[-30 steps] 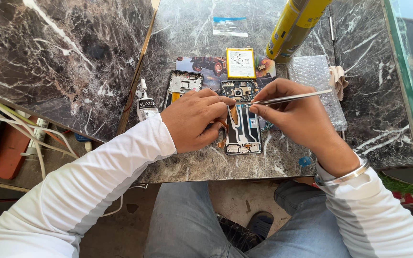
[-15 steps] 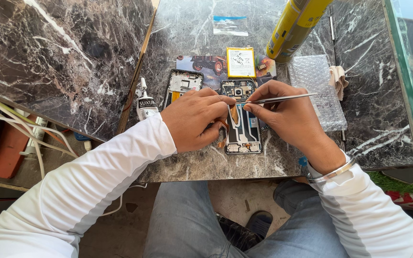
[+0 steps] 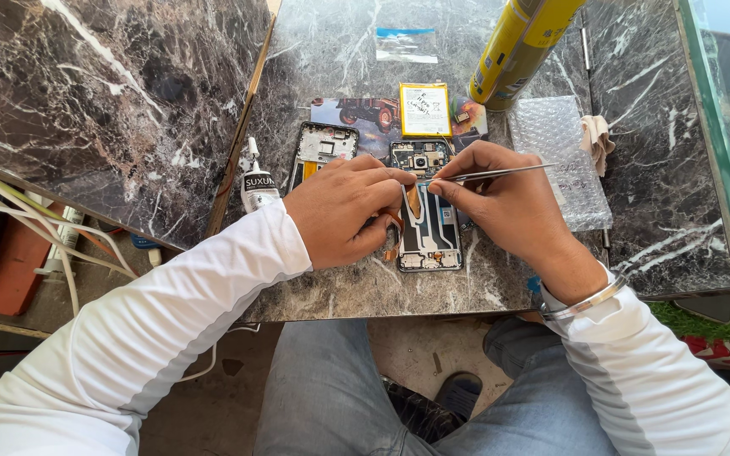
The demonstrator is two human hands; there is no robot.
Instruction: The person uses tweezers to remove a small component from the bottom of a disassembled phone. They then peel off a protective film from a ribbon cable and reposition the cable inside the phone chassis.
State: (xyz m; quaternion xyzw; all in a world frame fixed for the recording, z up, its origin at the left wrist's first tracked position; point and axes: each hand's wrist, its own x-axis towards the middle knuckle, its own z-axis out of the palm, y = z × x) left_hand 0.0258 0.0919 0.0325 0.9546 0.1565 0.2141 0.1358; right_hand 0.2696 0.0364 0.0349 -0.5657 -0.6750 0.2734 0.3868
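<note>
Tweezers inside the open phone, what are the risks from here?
1. The right hand holds metal tweezers with the tips down among exposed parts of the opened phone; a slip might scratch or short something.
2. The orange flex strip sits right by the left hand fingertips; pulling could crease or tear it.
3. The loose battery lies just above the phone, close to the tweezers; a stray poke could puncture it.

Dark bench [image 3: 365,51] veined with white marble streaks, yellow spray can [image 3: 521,46], yellow-edged white battery [image 3: 425,110], black opened phone [image 3: 429,221] with an orange strip, clear dotted bubble wrap [image 3: 555,139], white sleeves [image 3: 162,338], blue-grey jeans [image 3: 323,388], silver bracelet [image 3: 589,300]
</note>
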